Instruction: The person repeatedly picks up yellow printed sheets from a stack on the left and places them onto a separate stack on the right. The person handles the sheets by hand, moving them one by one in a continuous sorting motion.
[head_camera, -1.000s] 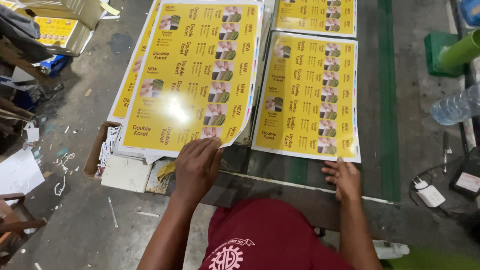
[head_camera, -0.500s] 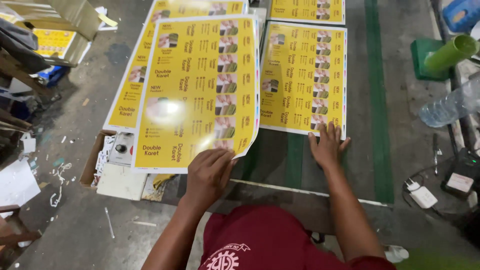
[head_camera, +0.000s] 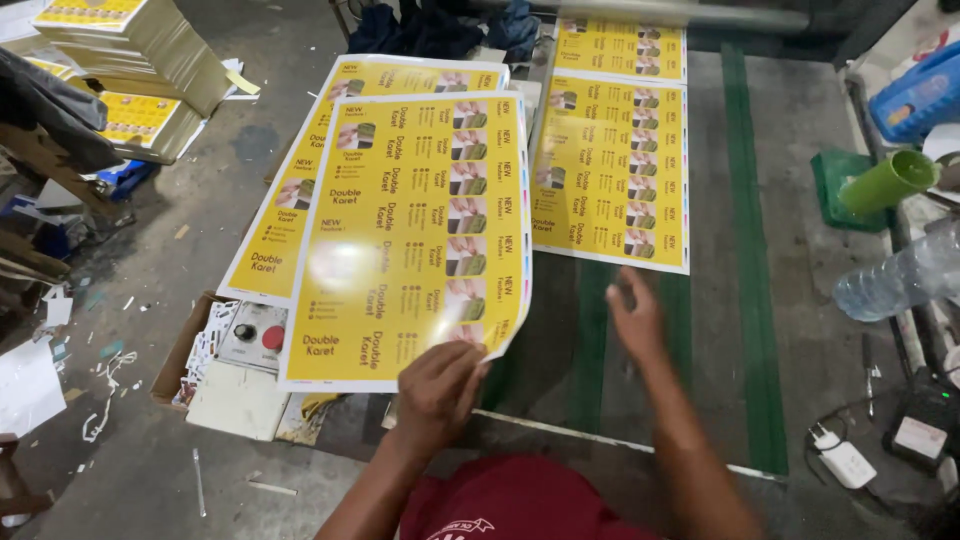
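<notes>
Left fingers: your left hand had its fingers pinched together on the near edge of the yellow printed sheet, close to its near right corner. That was a sound place to grip, I judge, since a hold by the corner lets the glossy sheet hang flat instead of buckling.

Right fingers: your right hand was blurred, hovering over the dark tabletop with the fingers loosely apart and nothing in them. It held no sheet.

Sheet in hand: it was lifted at the near edge and overlapped the stack of matching sheets to its left, lying slightly askew to it. To land it well, you would have wanted to square its long edge with the stack before letting go.

Next sheet: another yellow sheet lay flat on the tabletop just beyond your right hand, with one more sheet behind it.

Care: the surface shone under the light, so I judge a light pinch at the margin was better than a flat palm, which could smudge or crease it.

Around: a box with a red button sat under the stack's near end; a plastic bottle and a green cup lay well to the right.
</notes>
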